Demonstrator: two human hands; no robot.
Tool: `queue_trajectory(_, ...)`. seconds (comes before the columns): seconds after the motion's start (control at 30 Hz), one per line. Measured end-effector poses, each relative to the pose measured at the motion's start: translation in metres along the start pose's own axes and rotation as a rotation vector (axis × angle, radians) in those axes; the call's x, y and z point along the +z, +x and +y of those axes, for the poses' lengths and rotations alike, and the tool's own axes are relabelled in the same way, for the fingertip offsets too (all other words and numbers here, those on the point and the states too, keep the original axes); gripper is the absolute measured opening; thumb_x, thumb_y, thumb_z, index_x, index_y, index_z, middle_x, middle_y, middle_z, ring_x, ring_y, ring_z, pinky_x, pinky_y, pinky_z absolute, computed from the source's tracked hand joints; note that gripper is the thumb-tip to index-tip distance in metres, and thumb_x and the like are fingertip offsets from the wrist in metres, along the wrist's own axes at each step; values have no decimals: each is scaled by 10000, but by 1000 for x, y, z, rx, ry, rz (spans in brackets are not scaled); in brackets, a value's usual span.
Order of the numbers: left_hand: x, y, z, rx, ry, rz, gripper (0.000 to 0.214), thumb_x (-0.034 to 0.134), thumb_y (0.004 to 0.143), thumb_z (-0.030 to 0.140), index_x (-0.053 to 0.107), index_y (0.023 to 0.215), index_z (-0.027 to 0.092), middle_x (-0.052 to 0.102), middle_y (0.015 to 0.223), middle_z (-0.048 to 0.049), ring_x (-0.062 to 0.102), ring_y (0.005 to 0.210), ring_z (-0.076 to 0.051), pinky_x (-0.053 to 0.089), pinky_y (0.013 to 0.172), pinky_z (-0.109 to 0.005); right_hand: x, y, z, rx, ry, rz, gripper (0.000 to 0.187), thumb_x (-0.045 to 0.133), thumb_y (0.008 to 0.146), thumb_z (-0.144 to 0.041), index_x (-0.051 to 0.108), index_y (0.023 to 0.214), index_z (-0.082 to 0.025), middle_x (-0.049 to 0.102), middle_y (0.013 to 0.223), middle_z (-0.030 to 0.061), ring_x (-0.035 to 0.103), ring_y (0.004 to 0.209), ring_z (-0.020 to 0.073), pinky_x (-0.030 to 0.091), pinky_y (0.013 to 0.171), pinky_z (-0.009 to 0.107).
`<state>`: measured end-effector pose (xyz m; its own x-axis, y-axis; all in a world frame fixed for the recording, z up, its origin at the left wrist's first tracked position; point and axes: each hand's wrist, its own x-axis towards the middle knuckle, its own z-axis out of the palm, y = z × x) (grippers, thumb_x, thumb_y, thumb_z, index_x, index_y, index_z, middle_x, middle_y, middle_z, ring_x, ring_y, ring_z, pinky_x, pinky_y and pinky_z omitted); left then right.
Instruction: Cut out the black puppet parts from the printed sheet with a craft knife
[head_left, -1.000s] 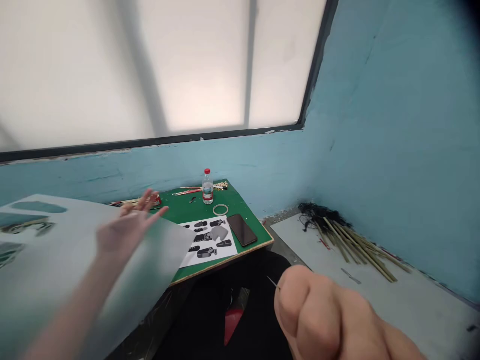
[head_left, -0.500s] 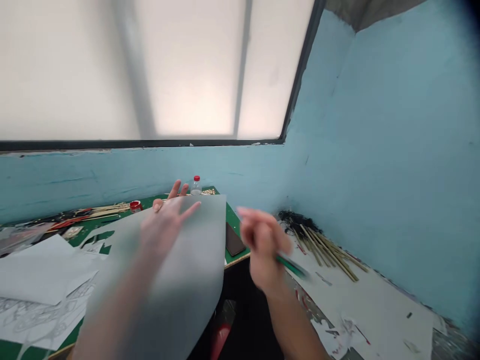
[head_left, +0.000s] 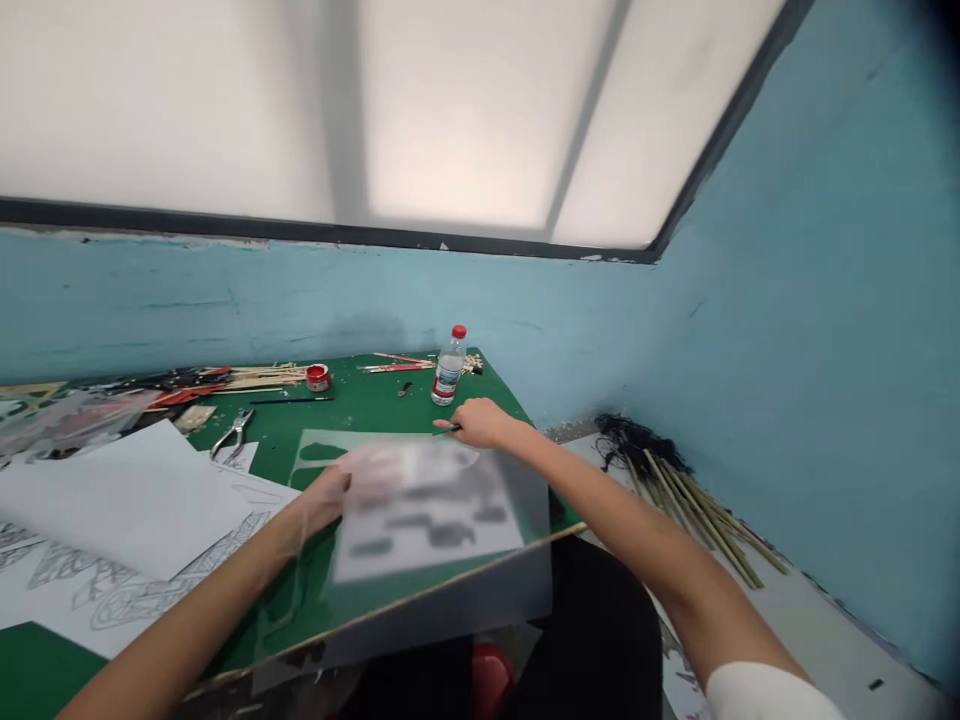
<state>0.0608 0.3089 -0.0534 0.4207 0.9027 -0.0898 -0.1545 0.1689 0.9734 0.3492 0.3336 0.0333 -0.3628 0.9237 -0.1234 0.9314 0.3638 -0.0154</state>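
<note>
A frosted, see-through plastic sheet (head_left: 517,590) lies over the table's front edge and hangs past it. Beneath it a white paper with dark shapes (head_left: 420,560) shows through, blurred. My left hand (head_left: 328,498) grips the sheet at its left side; its fingers reach under the sheet and look pink and hazy through it. My right hand (head_left: 480,423) is at the sheet's far edge, closed around a thin dark-green pen-like tool (head_left: 445,430) whose tip points left. Just behind that hand stands a clear bottle with a red cap (head_left: 448,370).
On the green table (head_left: 367,402) are a red paint jar (head_left: 318,378), pliers (head_left: 234,436), a thin brush (head_left: 292,400) and bamboo sticks (head_left: 262,378). Printed line drawings (head_left: 180,585) and white paper (head_left: 135,505) cover the left. Bamboo poles (head_left: 697,510) lie on the floor at right.
The sheet, raised before, has come down over the table edge. My left hand has gone from spread fingers to its left side. My right hand has moved to its far edge with the green tool.
</note>
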Motion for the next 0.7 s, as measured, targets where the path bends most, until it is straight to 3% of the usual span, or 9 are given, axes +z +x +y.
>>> queue_trajectory(0.13,-51,6,-17,63,210,119,396,653,1021,447,630,1305,171,678,1254,-97,698,1055,-229,616,901,-441,26,20,27,9,-105,-138,334,652,1042,-395,651,1293,-175,669,1291,104,687,1094,234,608,938,443)
queue_trajectory(0.23,-65,3,-27,273,439,206,426,641,1026,451,609,1360,189,646,1350,-113,667,1177,-267,578,1003,-510,45,25,40,-21,-151,-206,336,656,1040,-394,652,1288,-169,671,1283,106,689,1087,233,609,934,440)
queue_trajectory(0.33,-58,-8,-37,567,710,142,444,669,1011,354,584,1423,214,543,1539,-126,516,1426,-332,432,1178,-619,55,32,48,-77,-173,-241,324,654,1041,-395,659,1270,-166,679,1260,103,693,1065,225,613,920,427)
queue_trajectory(0.5,-38,-34,-43,1024,1022,-266,482,548,951,30,630,1382,228,665,1474,-53,542,1447,-209,339,1289,-385,45,54,59,-208,-163,-244,299,645,1047,-406,676,1207,-155,706,1163,81,706,988,203,619,880,405)
queue_trajectory(0.6,-31,-43,-37,1134,1126,-353,475,548,903,-5,649,1346,131,647,1492,-97,514,1471,-255,249,1327,-439,31,65,65,-305,-126,-233,276,627,1057,-420,696,1111,-159,722,1056,56,702,897,171,614,835,365)
queue_trajectory(0.7,-24,-48,-32,1138,1180,-331,449,547,859,3,678,1279,92,659,1473,-115,527,1442,-287,235,1321,-467,23,70,70,-383,-81,-217,329,596,1071,-450,699,963,-157,705,869,14,676,764,140,599,775,331)
